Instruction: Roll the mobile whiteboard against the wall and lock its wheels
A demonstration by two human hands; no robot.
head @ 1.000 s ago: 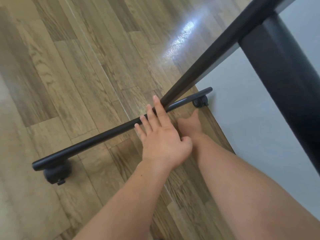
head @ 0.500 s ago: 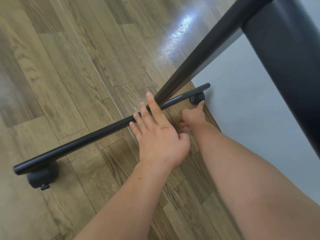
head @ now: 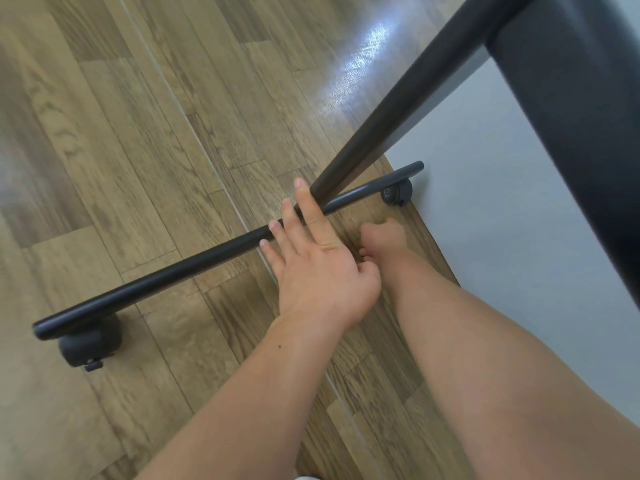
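- Wood-pattern floor (head: 145, 140) is seen from above, filling the left and middle of the view, with a bright glare patch toward the top.
- At the left end of the black base bar (head: 166, 275), a black wheel (head: 90, 341) rests on the floor, and a small tab is seen sticking out at its lower edge.
- The base bar is laid slantwise across the floor, from lower left up toward the wall.
- The left hand (head: 318, 271) is spread flat with fingers extended; its fingertips are laid on the bar where the black upright post (head: 398, 109) joins it. Nothing is gripped.
- The right hand (head: 382, 239) is held low, just beside the bar and short of the far wheel (head: 397, 192); its fingers are curled inward, and whether anything is pinched cannot be told.
- The far wheel is set at the right end of the bar, at the foot of the pale wall (head: 502, 216); the bar's tip appears to reach the wall.
- A dark panel (head: 581, 126) of the whiteboard stand is seen at the upper right, close to the wall.
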